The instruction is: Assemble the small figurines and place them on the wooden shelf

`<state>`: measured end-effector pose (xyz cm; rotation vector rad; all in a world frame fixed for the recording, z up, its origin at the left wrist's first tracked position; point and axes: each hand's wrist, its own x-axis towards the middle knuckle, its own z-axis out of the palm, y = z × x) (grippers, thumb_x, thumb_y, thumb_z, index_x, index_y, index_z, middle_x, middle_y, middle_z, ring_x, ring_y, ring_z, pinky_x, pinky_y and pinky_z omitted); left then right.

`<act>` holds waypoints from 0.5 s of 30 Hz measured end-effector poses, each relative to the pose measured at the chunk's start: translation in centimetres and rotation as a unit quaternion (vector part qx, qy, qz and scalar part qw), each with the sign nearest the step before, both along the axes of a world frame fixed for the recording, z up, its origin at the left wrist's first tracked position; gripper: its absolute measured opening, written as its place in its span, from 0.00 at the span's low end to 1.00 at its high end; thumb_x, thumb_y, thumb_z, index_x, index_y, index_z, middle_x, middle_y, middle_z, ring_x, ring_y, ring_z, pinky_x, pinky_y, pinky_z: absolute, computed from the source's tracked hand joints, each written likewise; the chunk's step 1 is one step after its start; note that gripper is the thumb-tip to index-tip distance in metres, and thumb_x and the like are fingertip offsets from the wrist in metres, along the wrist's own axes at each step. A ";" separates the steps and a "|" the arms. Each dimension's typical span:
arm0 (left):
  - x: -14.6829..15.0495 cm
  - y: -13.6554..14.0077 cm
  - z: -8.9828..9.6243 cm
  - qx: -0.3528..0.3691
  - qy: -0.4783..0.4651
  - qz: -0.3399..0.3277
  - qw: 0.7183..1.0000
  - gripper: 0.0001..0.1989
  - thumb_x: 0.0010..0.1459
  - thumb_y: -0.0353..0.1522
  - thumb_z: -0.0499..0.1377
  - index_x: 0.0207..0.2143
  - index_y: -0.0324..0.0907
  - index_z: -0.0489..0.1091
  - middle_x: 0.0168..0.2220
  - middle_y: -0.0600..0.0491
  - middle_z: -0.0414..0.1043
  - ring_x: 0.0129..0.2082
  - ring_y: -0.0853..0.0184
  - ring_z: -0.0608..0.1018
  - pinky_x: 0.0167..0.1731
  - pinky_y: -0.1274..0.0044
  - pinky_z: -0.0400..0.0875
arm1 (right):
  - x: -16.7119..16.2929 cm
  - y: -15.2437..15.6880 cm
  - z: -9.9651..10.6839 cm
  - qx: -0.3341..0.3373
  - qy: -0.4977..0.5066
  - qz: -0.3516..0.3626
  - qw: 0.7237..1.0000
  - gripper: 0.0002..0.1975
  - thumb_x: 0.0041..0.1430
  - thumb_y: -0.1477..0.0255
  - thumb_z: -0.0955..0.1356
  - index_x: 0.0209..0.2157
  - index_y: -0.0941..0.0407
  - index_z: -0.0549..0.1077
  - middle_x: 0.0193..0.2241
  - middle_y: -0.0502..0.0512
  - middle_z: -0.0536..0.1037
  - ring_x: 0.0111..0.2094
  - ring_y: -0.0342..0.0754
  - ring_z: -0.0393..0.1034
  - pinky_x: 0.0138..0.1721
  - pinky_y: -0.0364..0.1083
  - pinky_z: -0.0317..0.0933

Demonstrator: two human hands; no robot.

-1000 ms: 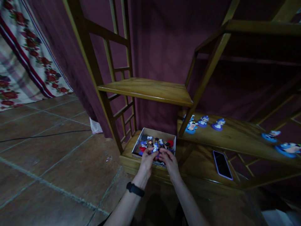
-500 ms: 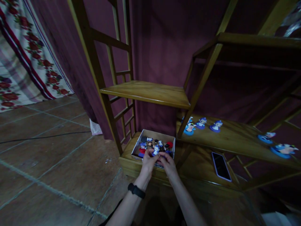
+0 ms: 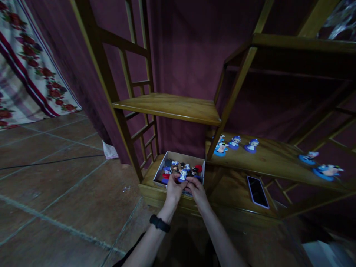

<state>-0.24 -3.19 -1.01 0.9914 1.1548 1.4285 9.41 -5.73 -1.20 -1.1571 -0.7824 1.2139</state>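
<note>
Pinching that little purple-and-white figurine (image 3: 183,175) down by its base is a decent way to go, since it leaves the head free. It's roughly upright over the front part of the box (image 3: 185,158), with your left hand (image 3: 174,189) gripping it between thumb and finger. Your right hand (image 3: 196,188) has its fingertips in close at the other side of the base; honestly can't tell if they're pinching it or only touching, so I'd go light there. Let one hand carry the hold and the other steady it. Mind your fingers too: the jumble of small figures (image 3: 175,168) in the box sits right behind the piece, and something could snag. Right of the box lies a phone (image 3: 257,191), well apart from your hands. Above the box there's a wooden board (image 3: 167,104), so any lift is safer drawn toward you. Right of the box and higher, a shelf (image 3: 278,155) has more figurines (image 3: 252,145) on round bases.
</note>
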 end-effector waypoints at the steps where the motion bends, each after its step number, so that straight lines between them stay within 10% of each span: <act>1: 0.0 0.0 0.0 0.008 0.006 0.000 1.000 0.20 0.32 0.28 0.65 0.31 0.40 0.62 0.27 0.58 0.66 0.25 0.72 0.69 0.28 0.78 0.63 | 0.0 0.0 0.0 0.004 0.002 -0.006 1.000 0.14 0.41 0.64 0.69 0.32 0.54 0.73 0.35 0.52 0.76 0.36 0.50 0.71 0.37 0.50 0.68; 15: 0.0 -0.2 -0.1 0.029 0.072 0.010 0.997 0.19 0.33 0.25 0.63 0.30 0.41 0.60 0.25 0.59 0.65 0.25 0.72 0.69 0.30 0.78 0.63 | 0.2 -0.2 0.2 0.013 -0.025 -0.015 0.999 0.11 0.43 0.66 0.68 0.31 0.54 0.74 0.31 0.52 0.76 0.32 0.49 0.71 0.34 0.48 0.67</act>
